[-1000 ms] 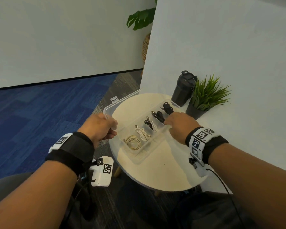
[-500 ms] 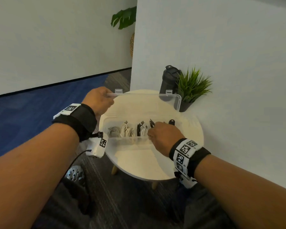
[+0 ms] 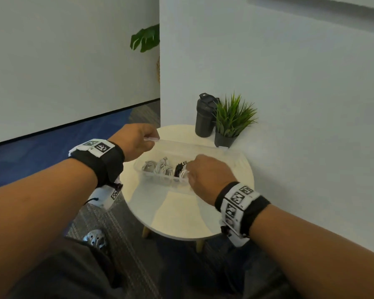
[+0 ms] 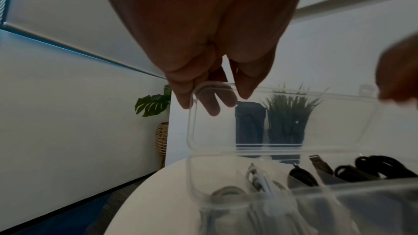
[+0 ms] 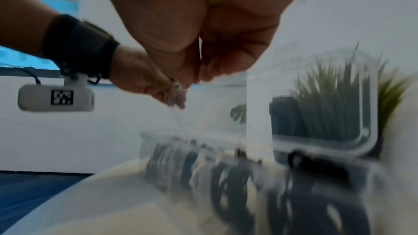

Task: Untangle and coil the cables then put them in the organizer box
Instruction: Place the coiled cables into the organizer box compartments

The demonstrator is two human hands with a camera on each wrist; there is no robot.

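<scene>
A clear organizer box (image 3: 138, 169) sits on the round white table (image 3: 181, 214). Coiled white cables (image 3: 162, 168) and black cables (image 3: 178, 168) lie in its compartments, also shown as black cables (image 4: 373, 167) and a white cable (image 4: 260, 180). My left hand (image 3: 152, 140) pinches the free corner of the clear lid (image 4: 294, 117), thumb and fingers either side of its rim. The lid (image 3: 203, 147) stands raised over the box. My right hand (image 3: 189, 171) hovers at the box's front right with curled fingers (image 5: 217, 67). Blur hides whether they grip anything.
A black bottle (image 3: 205, 117) and a small potted plant (image 3: 231, 121) stand at the table's back edge against a white wall panel. Grey and blue carpet lies to the left. My shoe (image 3: 94, 239) is below the table's left edge.
My left hand has swung the lid up from lying open behind the box to standing over it. The right hand has stayed at the box's front right.
</scene>
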